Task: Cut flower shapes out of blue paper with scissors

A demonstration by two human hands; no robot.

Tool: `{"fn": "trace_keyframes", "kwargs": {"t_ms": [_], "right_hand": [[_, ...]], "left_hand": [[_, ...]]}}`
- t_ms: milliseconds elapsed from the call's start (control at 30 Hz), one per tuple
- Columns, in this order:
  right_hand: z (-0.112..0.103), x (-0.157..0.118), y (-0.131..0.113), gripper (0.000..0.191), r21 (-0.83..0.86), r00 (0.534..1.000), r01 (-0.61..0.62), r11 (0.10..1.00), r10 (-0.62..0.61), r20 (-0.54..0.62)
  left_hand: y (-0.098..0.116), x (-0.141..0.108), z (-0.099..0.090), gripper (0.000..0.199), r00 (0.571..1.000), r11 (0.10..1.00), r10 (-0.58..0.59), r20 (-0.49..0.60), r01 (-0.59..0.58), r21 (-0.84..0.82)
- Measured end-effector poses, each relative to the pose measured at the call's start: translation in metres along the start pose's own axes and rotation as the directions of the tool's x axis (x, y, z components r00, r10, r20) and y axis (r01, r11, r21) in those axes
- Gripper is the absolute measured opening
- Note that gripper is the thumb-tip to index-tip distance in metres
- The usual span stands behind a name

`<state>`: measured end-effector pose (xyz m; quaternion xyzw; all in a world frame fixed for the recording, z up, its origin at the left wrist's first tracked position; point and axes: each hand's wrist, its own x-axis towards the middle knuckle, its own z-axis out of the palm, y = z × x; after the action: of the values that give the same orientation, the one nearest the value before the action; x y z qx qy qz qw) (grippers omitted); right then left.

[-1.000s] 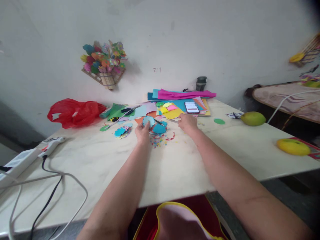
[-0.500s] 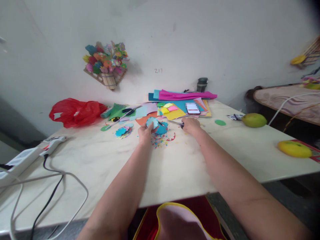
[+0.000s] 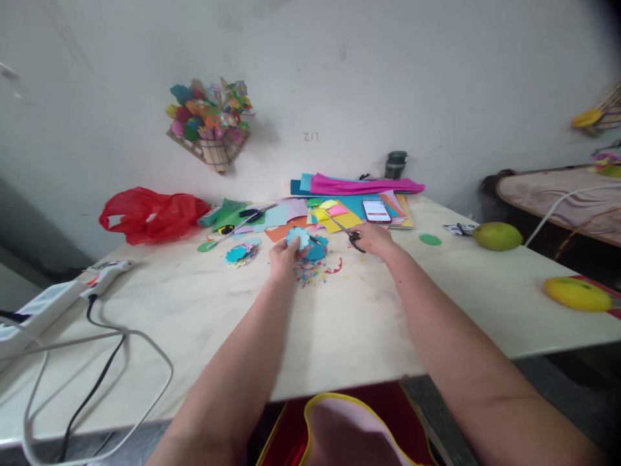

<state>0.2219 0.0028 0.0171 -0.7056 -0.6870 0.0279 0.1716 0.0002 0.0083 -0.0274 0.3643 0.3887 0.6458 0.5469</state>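
Observation:
Pinched in my left hand (image 3: 284,259) is a light blue paper flower (image 3: 297,239) with a scalloped edge. My right hand (image 3: 374,241) is closed on a pair of scissors (image 3: 356,241), whose blades point up and to the left. Between the two hands lies a darker blue paper piece (image 3: 318,248), and a dark pen-like thing (image 3: 315,241) shows beside it. Small paper scraps (image 3: 309,275) and a red paper curl (image 3: 336,265) are scattered below. Left of my left hand sits a stack of paper flowers (image 3: 239,253).
Coloured paper sheets (image 3: 276,217) and a phone (image 3: 376,211) lie at the back. Other scissors (image 3: 248,213) rest on green paper. A red plastic bag (image 3: 155,215) is at left, near a power strip (image 3: 43,309). A green mango (image 3: 497,236) and a yellow mango (image 3: 577,294) lie right.
The scissors in my right hand have turned, with their blades now angled up to the left and their handles more visible. My left hand still holds the flower. The view has shifted slightly.

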Motion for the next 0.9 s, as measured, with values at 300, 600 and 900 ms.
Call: {"fn": "trace_keyframes", "kwargs": {"t_ms": [300,600,900], "right_hand": [[0.008,-0.009,-0.018,0.022,0.801,0.973,-0.106,0.589,-0.104,0.205],[0.012,-0.009,-0.013,0.020,0.832,0.865,-0.049,0.552,-0.393,0.312],[0.015,-0.013,-0.019,0.023,0.822,0.831,-0.043,0.568,-0.436,0.345]], "left_hand": [[-0.001,0.001,0.000,0.026,0.998,1.000,-0.009,0.060,0.008,0.009],[0.002,-0.001,0.002,0.030,0.996,0.999,-0.034,0.080,0.033,0.003],[-0.003,0.001,0.000,0.032,0.996,0.998,0.004,0.089,0.001,-0.062]]}}
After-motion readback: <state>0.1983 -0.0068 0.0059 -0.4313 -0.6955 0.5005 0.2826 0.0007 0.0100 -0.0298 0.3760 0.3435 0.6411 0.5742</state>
